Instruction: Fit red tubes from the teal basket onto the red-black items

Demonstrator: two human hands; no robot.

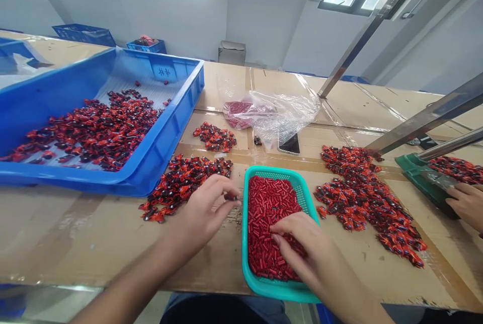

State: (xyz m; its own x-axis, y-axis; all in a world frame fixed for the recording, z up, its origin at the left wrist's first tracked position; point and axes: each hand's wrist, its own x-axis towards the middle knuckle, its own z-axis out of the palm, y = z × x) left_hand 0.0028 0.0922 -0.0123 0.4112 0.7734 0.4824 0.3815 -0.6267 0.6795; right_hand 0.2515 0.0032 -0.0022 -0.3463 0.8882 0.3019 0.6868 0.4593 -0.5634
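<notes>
My left hand (209, 206) is closed in a pinch on a small black-and-red piece (230, 196), just left of the basket's rim. Beneath and beyond that hand lies a pile of similar black-and-red pieces (184, 178). A green plastic basket (307, 213) stands before me, holding many short red tubes (267, 203). Over the basket's near right part, my right hand (305, 246) reaches in, with thumb and forefinger pinched around a small red tube (272, 231); the fingertips partly hide it.
A large blue crate (132, 178) with more pieces stands at left. Another pile (362, 193) spreads to the right. Behind the basket are a clear plastic bag (283, 112) and a phone (290, 144). Metal posts (354, 52) rise at right, near another person's hand (468, 206) beside a dark green container (426, 178).
</notes>
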